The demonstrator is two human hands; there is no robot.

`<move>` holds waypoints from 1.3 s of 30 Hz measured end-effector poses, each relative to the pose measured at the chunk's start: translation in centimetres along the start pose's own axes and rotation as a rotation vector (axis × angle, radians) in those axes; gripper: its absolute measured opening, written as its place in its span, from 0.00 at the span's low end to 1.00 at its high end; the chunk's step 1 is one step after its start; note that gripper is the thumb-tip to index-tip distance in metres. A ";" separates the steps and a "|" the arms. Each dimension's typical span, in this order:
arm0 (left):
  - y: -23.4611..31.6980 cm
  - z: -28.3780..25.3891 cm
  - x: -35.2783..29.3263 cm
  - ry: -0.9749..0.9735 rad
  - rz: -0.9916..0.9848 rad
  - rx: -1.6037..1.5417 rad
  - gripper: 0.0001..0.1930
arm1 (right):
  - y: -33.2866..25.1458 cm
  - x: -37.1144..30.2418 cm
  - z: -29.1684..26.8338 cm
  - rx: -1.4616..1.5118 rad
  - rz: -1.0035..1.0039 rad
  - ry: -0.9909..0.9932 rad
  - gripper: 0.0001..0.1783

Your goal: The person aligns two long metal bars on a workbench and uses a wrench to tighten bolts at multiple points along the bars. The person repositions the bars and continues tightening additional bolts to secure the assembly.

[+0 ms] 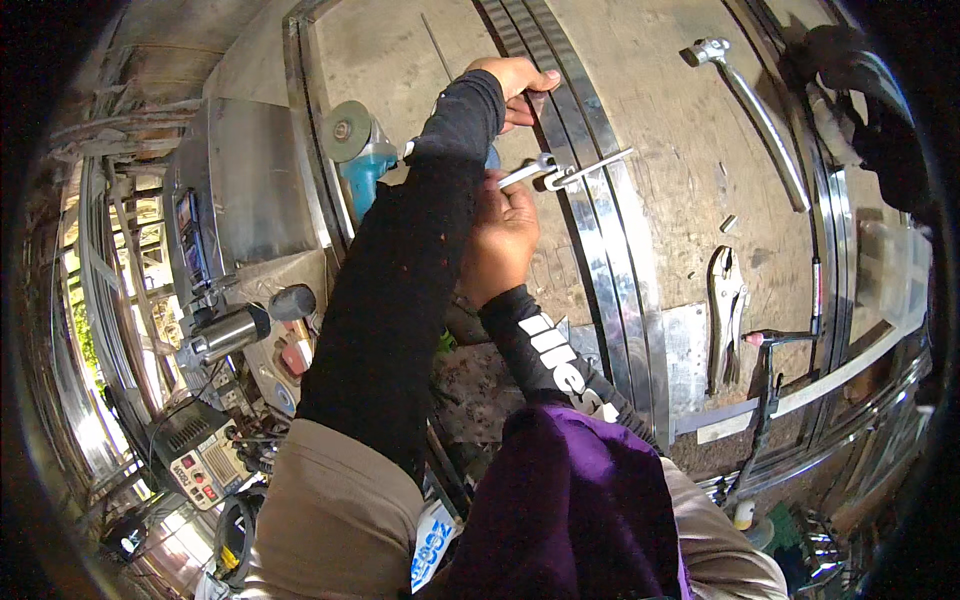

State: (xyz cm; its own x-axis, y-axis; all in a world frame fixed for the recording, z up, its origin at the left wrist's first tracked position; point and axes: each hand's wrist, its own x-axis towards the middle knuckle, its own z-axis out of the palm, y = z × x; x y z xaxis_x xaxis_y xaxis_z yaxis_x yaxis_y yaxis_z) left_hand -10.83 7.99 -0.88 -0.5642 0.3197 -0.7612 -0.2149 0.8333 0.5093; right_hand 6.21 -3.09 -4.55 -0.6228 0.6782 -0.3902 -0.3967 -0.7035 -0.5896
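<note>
My left hand (pixel 515 90) reaches across to the far side, its thumb lying on a long metal bar (pixel 578 105) and its bent fingers at the bar's near edge. Closer to me, my right hand (pixel 500 235) is closed around a small silver metal tool (pixel 550 175); its exact kind is not clear. A thin rod of this tool lies across the parallel bars. Part of the right hand's grip is hidden by my left sleeve. A blue angle grinder (pixel 366 170) with a round disc rests left of my left forearm.
A hammer (pixel 750 110), locking pliers (pixel 725 305) and a torch with a pink tip (pixel 775 338) lie on the worn wooden tabletop (pixel 690 200) to the right. A welding machine (pixel 200 470) and a silver cylinder (pixel 230 333) stand at the left.
</note>
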 end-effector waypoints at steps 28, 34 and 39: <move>-0.3 -0.2 1.7 -0.065 -0.010 -0.072 0.23 | 0.4 4.3 3.5 0.435 -0.015 0.265 0.18; -0.5 -0.2 2.1 -0.036 -0.004 -0.070 0.24 | 0.2 4.9 3.4 0.421 0.009 0.278 0.19; -0.2 -0.3 1.6 -0.035 -0.056 -0.049 0.23 | 0.3 4.3 3.3 0.372 0.029 0.258 0.18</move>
State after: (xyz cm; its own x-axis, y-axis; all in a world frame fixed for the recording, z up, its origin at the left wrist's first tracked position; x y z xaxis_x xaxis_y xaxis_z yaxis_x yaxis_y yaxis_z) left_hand -11.97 8.22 -2.05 -0.5218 0.2898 -0.8023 -0.2845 0.8276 0.4839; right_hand 1.18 -1.10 -4.13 -0.4678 0.6544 -0.5940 -0.6260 -0.7198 -0.3000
